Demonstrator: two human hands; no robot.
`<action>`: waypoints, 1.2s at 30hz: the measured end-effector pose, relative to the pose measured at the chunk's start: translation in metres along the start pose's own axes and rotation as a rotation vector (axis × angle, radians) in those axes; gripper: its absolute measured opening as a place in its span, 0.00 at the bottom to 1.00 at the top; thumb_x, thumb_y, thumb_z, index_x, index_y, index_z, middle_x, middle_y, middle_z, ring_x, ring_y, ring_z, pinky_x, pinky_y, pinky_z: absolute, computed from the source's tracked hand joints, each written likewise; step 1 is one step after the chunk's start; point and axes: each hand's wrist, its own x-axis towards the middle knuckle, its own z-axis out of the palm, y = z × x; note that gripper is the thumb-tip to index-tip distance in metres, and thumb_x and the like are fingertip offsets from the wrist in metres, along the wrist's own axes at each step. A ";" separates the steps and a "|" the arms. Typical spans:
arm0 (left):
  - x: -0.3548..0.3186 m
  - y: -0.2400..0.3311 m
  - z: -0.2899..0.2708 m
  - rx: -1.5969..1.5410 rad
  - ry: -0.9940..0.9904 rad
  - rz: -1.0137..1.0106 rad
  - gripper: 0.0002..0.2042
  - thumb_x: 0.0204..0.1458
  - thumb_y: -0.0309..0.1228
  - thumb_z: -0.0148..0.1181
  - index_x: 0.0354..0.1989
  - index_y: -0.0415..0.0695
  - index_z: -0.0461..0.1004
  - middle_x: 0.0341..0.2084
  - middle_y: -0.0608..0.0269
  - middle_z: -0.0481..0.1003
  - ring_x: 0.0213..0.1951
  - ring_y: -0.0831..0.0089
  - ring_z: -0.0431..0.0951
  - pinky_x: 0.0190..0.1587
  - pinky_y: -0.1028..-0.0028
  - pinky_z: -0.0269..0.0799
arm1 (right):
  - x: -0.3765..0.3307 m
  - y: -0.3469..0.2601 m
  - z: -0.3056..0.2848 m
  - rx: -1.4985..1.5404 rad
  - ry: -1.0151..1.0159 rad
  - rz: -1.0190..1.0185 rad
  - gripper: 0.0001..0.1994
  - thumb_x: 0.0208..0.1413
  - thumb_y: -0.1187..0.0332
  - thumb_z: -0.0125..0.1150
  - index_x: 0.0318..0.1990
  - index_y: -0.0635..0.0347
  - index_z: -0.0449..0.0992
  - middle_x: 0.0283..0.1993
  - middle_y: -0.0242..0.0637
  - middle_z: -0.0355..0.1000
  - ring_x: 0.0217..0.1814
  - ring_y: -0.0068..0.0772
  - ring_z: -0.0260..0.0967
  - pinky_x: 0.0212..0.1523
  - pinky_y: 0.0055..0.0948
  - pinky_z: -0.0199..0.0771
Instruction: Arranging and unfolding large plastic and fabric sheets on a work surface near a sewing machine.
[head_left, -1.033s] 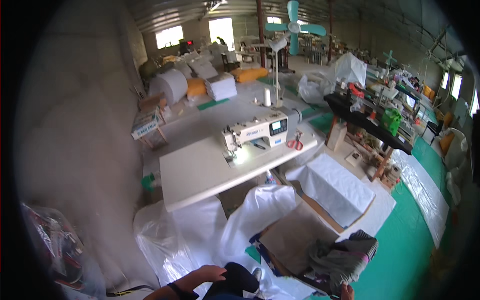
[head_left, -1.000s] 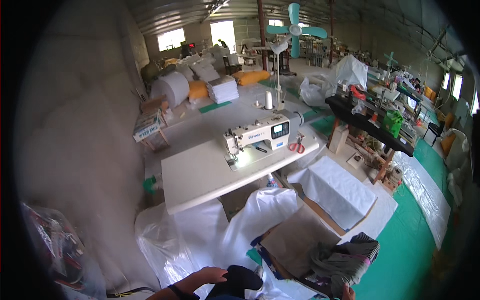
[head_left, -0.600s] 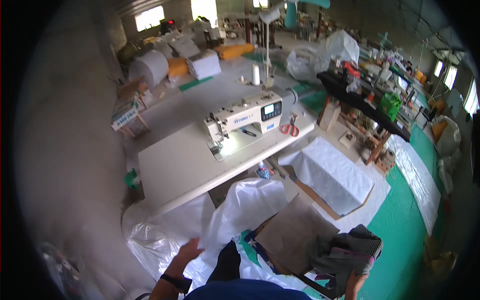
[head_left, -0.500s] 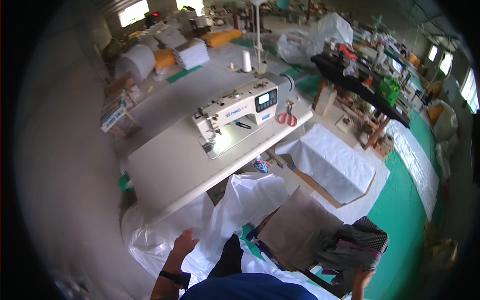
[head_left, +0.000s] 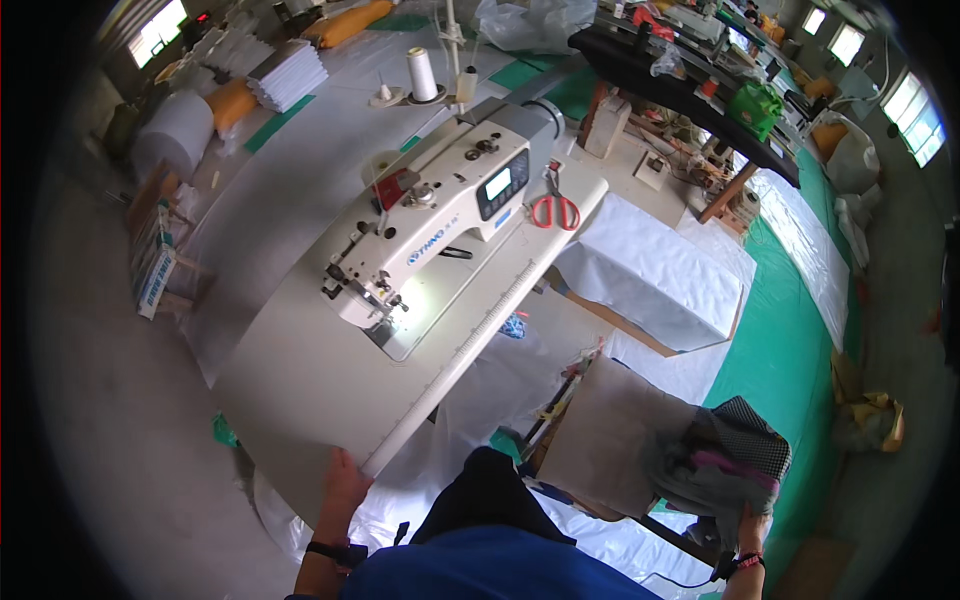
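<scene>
My left hand (head_left: 346, 483) rests at the near corner of the sewing table (head_left: 290, 400), fingers stretched forward and nothing held. At the lower right, my right hand (head_left: 755, 524) is closed on the edge of a bunched grey cloth (head_left: 695, 470). That cloth lies with a checkered cloth (head_left: 748, 435) over the side of a chair with a flat beige seat (head_left: 605, 430). A white sewing machine (head_left: 440, 225) stands on the table with its lamp and screen lit. Red-handled scissors (head_left: 555, 211) lie by its right end.
Beyond the table's right end sits a box covered with white sheet (head_left: 660, 270). A white thread cone (head_left: 423, 75) stands behind the machine. Stacked white sheets (head_left: 287, 75) and a large white roll (head_left: 175, 133) are at the far left. Green floor covering (head_left: 775, 330) runs along the right.
My body has come closer to the table. My left hand has gone from the air above white sheeting to the table's corner. My right hand remains at the grey cloth; the chair appears turned slightly.
</scene>
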 end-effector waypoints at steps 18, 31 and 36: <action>-0.001 0.054 0.067 -0.511 -0.354 0.025 0.19 0.48 0.46 0.51 0.42 0.47 0.75 0.40 0.52 0.75 0.44 0.55 0.74 0.47 0.63 0.69 | 0.134 -0.592 0.016 -0.293 -0.267 -1.084 0.40 0.44 0.47 0.62 0.58 0.67 0.56 0.52 0.56 0.64 0.53 0.54 0.62 0.53 0.43 0.64; 0.134 0.097 0.250 -0.982 -0.073 -0.201 0.22 0.45 0.45 0.57 0.43 0.42 0.74 0.40 0.45 0.74 0.45 0.57 0.74 0.49 0.62 0.67 | 0.034 -0.588 0.208 -0.570 -0.596 -1.344 0.41 0.41 0.45 0.64 0.55 0.67 0.58 0.49 0.55 0.66 0.49 0.55 0.65 0.49 0.45 0.67; 0.222 0.095 0.238 -1.056 0.137 -0.194 0.20 0.45 0.44 0.57 0.39 0.41 0.75 0.38 0.45 0.74 0.45 0.56 0.73 0.49 0.60 0.67 | 0.041 -0.560 0.269 -0.614 -0.657 -1.405 0.41 0.40 0.44 0.65 0.55 0.67 0.59 0.48 0.54 0.66 0.47 0.55 0.66 0.47 0.45 0.68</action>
